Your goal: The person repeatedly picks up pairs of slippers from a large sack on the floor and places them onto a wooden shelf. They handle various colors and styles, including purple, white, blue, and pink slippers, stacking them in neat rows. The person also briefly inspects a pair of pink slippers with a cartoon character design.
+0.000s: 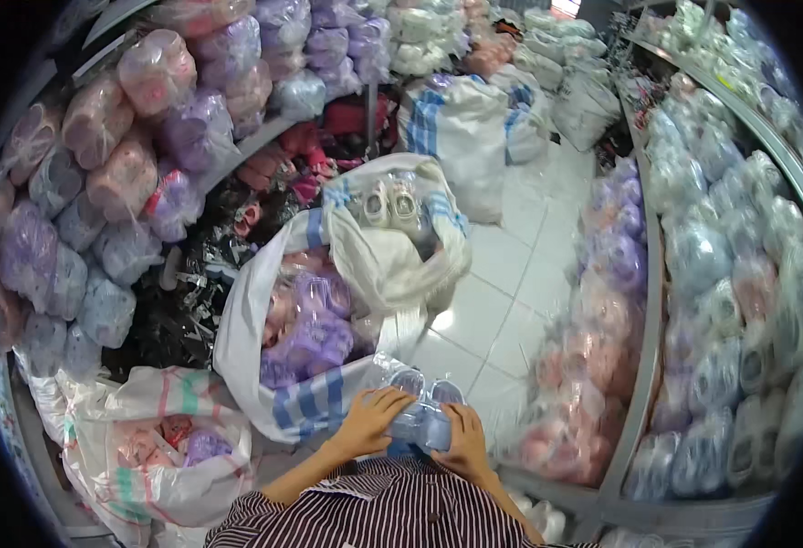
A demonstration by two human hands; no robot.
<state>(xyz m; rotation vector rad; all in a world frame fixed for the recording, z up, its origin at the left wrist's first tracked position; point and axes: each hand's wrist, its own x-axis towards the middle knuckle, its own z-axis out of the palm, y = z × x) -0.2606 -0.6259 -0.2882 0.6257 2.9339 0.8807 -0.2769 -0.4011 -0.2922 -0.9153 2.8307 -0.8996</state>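
Note:
I hold a clear plastic bag of pale blue shoes (422,416) close to my chest. My left hand (371,418) grips its left side and my right hand (466,438) grips its right side. Just in front of my hands stands a large white woven sack (303,402) with blue stripes, open at the top and filled with bagged purple and pink shoes (312,329). Behind it a second white sack (392,260) holds white shoes (392,203).
Shelves on the left (100,183) and right (721,301) are packed with bagged pink, purple and blue shoes. A third open sack (159,457) with pink items sits at lower left. More sacks (465,128) stand farther along the white tiled floor (511,292).

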